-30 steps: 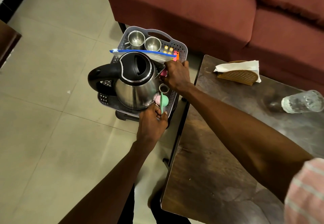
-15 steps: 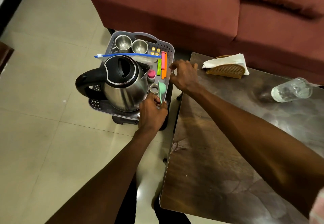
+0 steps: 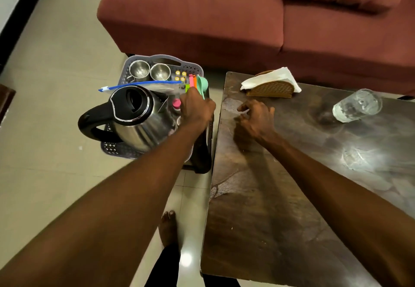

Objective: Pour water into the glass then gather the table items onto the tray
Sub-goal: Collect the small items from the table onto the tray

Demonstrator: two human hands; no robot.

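Tray (image 3: 125, 149) stands on a low dark stand just beside the tabletop (image 3: 280, 208), loaded with the kettle (image 3: 137, 116), two steel cups (image 3: 149, 71), a zip bag (image 3: 143, 84) and small coloured items. Since a second ago the right hand (image 3: 254, 121) has left the tray and now rests on the tabletop, fingers loosely curled, holding nothing. The left hand (image 3: 195, 109) has moved from the near rim to the far corner and pinches the green spoon (image 3: 202, 84), now lifted beside the clips. Judgement: gathering is nearly finished. The glass (image 3: 357, 104), holding water, and the napkin holder (image 3: 270, 88) remain on the tabletop, well apart from the tray.
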